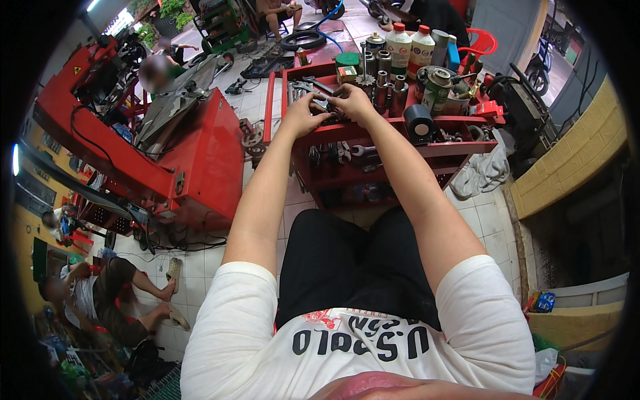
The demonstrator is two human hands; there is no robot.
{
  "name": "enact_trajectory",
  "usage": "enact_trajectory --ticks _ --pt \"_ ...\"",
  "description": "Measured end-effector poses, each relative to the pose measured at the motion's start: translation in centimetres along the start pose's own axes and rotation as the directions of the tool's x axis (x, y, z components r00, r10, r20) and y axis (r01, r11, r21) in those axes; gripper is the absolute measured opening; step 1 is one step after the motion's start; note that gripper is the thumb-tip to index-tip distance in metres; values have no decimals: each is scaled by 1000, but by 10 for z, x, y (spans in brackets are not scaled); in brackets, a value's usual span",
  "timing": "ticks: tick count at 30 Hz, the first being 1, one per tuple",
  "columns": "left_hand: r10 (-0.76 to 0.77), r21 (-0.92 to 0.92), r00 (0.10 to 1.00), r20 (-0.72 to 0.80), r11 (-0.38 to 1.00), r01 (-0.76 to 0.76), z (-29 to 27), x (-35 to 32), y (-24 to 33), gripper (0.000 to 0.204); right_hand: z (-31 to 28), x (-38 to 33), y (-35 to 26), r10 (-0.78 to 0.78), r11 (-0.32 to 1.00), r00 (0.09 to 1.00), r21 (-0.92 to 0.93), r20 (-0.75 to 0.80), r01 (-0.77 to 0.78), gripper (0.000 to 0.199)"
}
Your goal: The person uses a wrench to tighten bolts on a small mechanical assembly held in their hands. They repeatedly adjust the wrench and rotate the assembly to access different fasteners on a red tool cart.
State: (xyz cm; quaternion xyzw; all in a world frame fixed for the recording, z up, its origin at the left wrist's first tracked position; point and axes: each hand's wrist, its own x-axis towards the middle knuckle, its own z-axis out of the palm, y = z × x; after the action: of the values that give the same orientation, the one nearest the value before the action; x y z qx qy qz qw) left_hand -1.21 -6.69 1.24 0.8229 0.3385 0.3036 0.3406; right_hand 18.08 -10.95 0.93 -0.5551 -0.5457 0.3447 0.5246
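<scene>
Both my arms reach forward over the top tray of a red tool cart. My left hand is curled, thumb and fingers closed around something small and metallic at the tray's near left. Right beside it, my right hand pinches at the same spot. What the fingers grip is mostly hidden and too small to name. Just beyond the hands lies a grey metal bar. Several metal sockets stand upright to the right of my right hand. Below, an open-end wrench lies on the cart's lower level.
White bottles with red caps, a green and white can and a black-capped cylinder crowd the cart. A red machine stands at left. A seated person is at lower left. White cloth hangs beside the cart.
</scene>
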Motion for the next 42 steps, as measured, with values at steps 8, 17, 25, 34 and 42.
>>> enact_trajectory --ticks 8,17,25,34,42 --pt "60 59 997 -39 997 -57 -6 -3 -12 53 11 11 11 -91 987 996 -135 -17 88 31" --pt "156 220 978 -136 968 -124 -3 -4 -11 58 3 20 27 -151 974 988 -166 18 152 25" --pt "42 228 993 -109 974 -16 -9 -13 0 61 7 11 16 -54 998 997 -38 47 56 23" --pt "99 125 990 -99 988 -86 -6 -4 -15 45 8 14 16 -45 999 999 19 17 45 24" --pt "76 187 985 -153 981 -46 -2 -11 -1 55 -1 17 24 -78 997 996 10 38 77 21"
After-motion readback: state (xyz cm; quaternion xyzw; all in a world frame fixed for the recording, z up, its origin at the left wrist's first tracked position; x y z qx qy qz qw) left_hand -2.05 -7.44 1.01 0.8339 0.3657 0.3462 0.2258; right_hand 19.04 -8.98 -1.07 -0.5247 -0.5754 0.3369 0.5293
